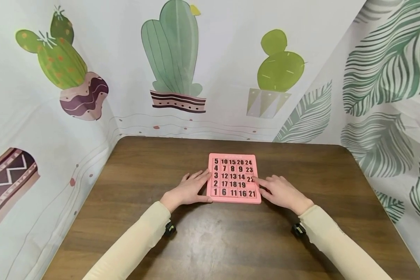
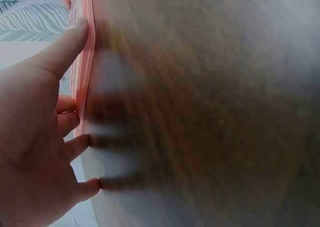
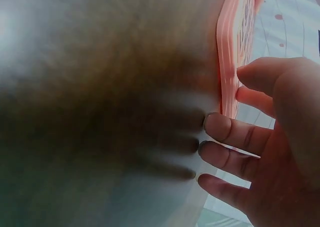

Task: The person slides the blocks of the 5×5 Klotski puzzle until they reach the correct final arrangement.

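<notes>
A pink number slide puzzle (image 1: 233, 197) lies flat on the table, its black-numbered tiles set in rows. A gap shows in the rightmost column between tile 22 (image 1: 250, 179) and tile 21 (image 1: 252, 193); tile 22 sits slightly lower than its row. My left hand (image 1: 189, 189) rests at the puzzle's left side, thumb against the frame near the lower left corner, other fingers spread. With its index finger extended, my right hand (image 1: 280, 191) touches tile 22. Its thumb is by the frame's right edge, and in the right wrist view the other fingertips (image 3: 216, 124) touch the tabletop.
The brown wooden table (image 1: 203, 241) extends around the puzzle. Behind it hangs a white cloth (image 1: 227, 58) printed with cacti and leaves. Dark wrist devices sit under both cuffs, the left one (image 1: 170, 228) and the right one (image 1: 298, 230).
</notes>
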Demonstrator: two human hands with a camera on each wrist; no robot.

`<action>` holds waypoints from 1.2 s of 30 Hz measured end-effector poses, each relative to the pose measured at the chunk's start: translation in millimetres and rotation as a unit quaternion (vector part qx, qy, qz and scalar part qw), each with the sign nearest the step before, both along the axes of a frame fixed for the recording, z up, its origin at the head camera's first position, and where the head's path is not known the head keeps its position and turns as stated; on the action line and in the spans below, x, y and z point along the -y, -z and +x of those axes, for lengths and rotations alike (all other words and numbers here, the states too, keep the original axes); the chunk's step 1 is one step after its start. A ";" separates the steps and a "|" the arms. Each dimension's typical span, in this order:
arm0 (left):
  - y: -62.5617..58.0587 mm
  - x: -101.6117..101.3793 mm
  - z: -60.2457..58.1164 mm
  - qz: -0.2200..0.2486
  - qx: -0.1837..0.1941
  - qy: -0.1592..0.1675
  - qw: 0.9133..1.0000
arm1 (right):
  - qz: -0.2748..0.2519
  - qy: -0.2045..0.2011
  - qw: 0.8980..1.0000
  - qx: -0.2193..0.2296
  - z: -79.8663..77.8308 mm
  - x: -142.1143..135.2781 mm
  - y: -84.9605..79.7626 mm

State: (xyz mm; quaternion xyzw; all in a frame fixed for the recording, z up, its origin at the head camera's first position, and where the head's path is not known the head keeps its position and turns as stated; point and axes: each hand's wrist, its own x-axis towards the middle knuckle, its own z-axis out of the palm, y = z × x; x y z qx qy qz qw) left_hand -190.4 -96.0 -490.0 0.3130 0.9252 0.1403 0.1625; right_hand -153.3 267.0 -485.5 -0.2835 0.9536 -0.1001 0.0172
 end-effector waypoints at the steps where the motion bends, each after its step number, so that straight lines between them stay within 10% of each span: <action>1: -0.2 0.1 -0.1 0.000 -0.001 0.001 1.000 | 0.002 -0.002 1.000 -0.003 1.4 0.3 -0.2; 21: -0.5 1.7 -0.3 -0.002 0.000 -0.004 1.000 | 0.000 -0.007 1.000 -0.022 19.8 1.6 -0.4; 36: -3.3 0.0 3.2 0.003 0.004 -0.004 1.000 | -0.060 0.003 0.998 0.020 -13.8 -0.6 -0.3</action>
